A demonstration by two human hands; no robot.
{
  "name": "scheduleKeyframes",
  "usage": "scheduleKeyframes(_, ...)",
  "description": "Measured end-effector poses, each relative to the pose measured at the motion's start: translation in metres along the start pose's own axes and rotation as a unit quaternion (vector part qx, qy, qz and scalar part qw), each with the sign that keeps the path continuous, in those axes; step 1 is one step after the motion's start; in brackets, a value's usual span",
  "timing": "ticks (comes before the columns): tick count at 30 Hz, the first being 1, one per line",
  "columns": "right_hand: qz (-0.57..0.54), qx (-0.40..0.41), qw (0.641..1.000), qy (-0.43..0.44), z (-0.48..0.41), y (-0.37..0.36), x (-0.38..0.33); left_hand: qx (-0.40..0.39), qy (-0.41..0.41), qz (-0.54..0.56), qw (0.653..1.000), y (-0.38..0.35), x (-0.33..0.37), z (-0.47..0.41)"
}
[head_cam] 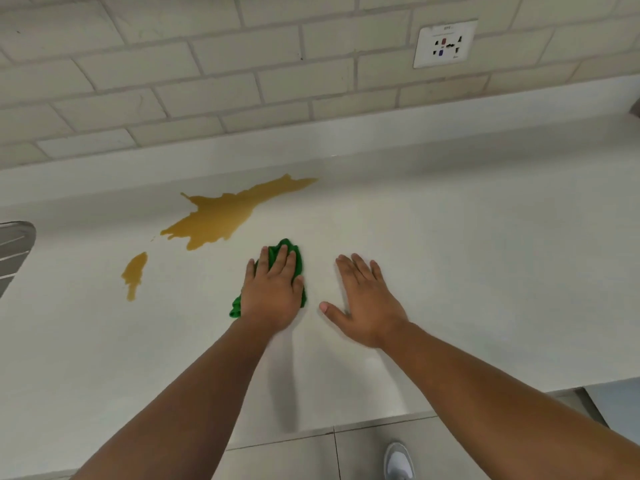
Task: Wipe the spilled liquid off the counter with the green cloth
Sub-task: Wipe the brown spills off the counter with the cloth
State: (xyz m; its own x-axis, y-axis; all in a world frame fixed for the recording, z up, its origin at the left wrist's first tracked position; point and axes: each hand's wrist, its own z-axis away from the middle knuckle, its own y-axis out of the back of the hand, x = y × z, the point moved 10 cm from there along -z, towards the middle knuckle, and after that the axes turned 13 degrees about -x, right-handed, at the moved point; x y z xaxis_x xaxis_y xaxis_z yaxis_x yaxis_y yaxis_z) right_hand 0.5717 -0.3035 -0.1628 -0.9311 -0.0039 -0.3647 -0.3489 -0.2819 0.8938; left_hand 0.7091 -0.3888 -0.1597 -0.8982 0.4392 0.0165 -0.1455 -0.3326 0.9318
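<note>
One left hand lies flat on one crumpled green cloth, fingers close together. One right hand rests flat on the smooth white counter, fingers spread. Two yellow-brown puddles sit nearby: one big, one small.

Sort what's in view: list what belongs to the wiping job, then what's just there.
Job: green cloth under left hand; large spill; small spill; counter.
Just there: right hand flat on counter; wall socket; metal drainer; shoe.
</note>
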Motion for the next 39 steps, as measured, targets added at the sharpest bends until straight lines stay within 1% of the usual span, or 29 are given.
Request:
scheduleKeyframes(2,-0.03,0.002,0.999,0.022,0.002,0.003,0.001,-0.006,-0.046,-0.013,0.999,-0.006,0.036,0.01)
scheduleKeyframes(4,-0.052,-0.003,0.998,0.047,0.004,0.005,0.001,-0.004,-0.078,-0.022,0.997,-0.013,0.055,0.031)
scheduleKeyframes(7,-0.052,-0.027,0.995,0.082,0.005,0.008,0.007,-0.002,-0.114,-0.029,0.993,-0.025,0.053,0.072)
scheduleKeyframes(9,0.006,-0.037,0.995,0.087,0.009,0.01,0.019,-0.003,-0.111,-0.039,0.993,-0.034,0.03,0.088)
scheduleKeyframes(11,0.07,-0.038,0.994,0.08,0.015,0.013,0.033,-0.006,-0.051,-0.024,0.998,-0.035,-0.011,0.089)
scheduleKeyframes(14,0.093,-0.029,0.994,0.052,0.026,0.02,0.061,-0.003,0.096,0.03,0.995,-0.024,-0.057,0.065)
scheduleKeyframes(15,0.094,-0.027,0.994,0.043,0.029,0.023,0.069,-0.006,0.129,0.045,0.991,-0.02,-0.058,0.053)
scheduleKeyframes(17,0.101,-0.031,0.994,0.026,0.034,0.026,0.084,-0.008,0.152,0.061,0.986,-0.011,-0.034,0.031)
scheduleKeyframes(18,0.103,-0.033,0.994,0.019,0.035,0.028,0.089,-0.005,0.141,0.06,0.988,-0.006,-0.014,0.022)
scheduleKeyframes(20,0.098,-0.028,0.995,0.007,0.038,0.033,0.099,0.0,0.089,0.044,0.995,0.0,0.038,0.011)
scheduleKeyframes(24,0.081,-0.005,0.997,-0.004,0.039,0.045,0.113,-0.004,-0.054,-0.015,0.998,-0.006,0.128,0.03)
scheduleKeyframes(26,0.077,-0.004,0.997,-0.007,0.038,0.05,0.125,-0.008,-0.137,-0.049,0.989,-0.017,0.143,0.052)
scheduleKeyframes(27,0.076,-0.005,0.997,-0.007,0.039,0.052,0.131,-0.016,-0.167,-0.056,0.984,-0.022,0.138,0.06)
scheduleKeyframes(28,0.072,-0.005,0.997,-0.009,0.04,0.054,0.137,-0.02,-0.179,-0.06,0.982,-0.025,0.127,0.062)
scheduleKeyframes(29,0.067,-0.002,0.998,-0.011,0.042,0.057,0.144,-0.023,-0.167,-0.06,0.984,-0.023,0.111,0.057)
scheduleKeyframes(30,0.062,-0.001,0.998,-0.013,0.045,0.059,0.15,-0.021,-0.13,-0.052,0.99,-0.02,0.092,0.047)
scheduleKeyframes(32,0.058,0.004,0.998,-0.021,0.051,0.062,0.161,-0.017,-0.027,-0.016,0.999,-0.005,0.063,0.015)
scheduleKeyframes(34,0.056,0.009,0.998,-0.035,0.057,0.065,0.175,-0.015,0.044,0.007,0.999,0.01,0.062,-0.021)
scheduleKeyframes(35,0.054,0.012,0.997,-0.045,0.061,0.066,0.184,-0.015,0.06,0.014,0.998,0.016,0.072,-0.038)
scheduleKeyframes(37,0.05,0.021,0.997,-0.06,0.068,0.068,0.197,-0.017,0.067,0.024,0.997,0.028,0.101,-0.07)
scheduleKeyframes(39,0.049,0.026,0.996,-0.076,0.078,0.071,0.213,-0.025,0.043,0.02,0.999,0.035,0.144,-0.097)
